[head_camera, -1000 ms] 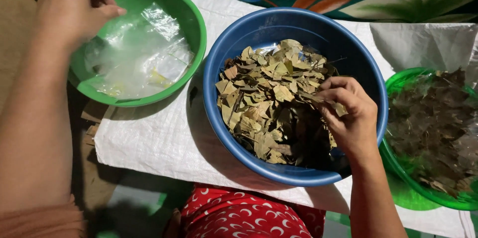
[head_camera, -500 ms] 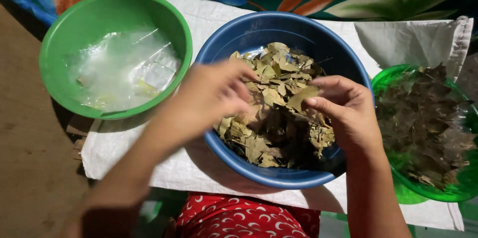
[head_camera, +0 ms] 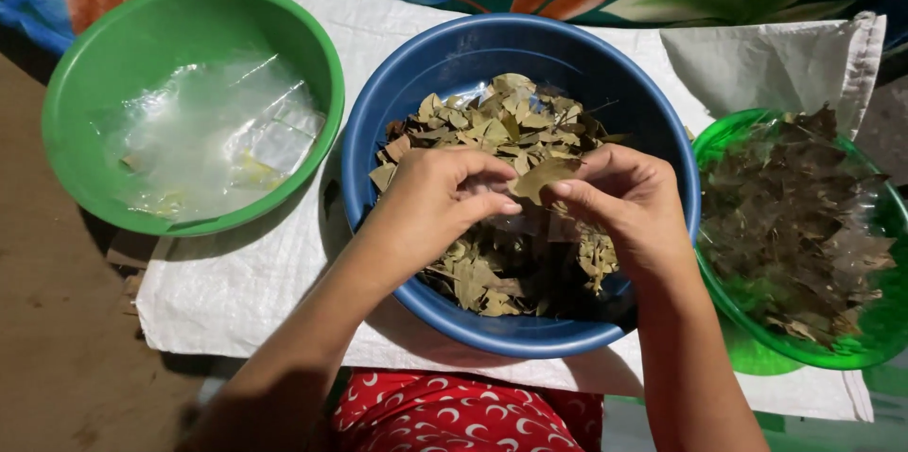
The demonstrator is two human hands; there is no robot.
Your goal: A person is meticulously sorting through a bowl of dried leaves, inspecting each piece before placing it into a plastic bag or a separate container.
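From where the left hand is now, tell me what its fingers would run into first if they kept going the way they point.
The left hand points rightward across the blue bowl, fingertips at a dried leaf pinched between both hands. That leaf comes first, then almost at once the right hand. Depth is hard to judge, but they look nearly touching.

Bare forearms, no sleeves or jewellery; red garment with small white crescent print at the lap.

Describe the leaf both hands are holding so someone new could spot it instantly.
Start at the blue bowl in the middle, between two green bowls. Above its leaf pile, the left hand and right hand meet. The leaf sits pinched between their fingers: one olive-brown leaf lifted clear, while the others lie loose in the bowl.
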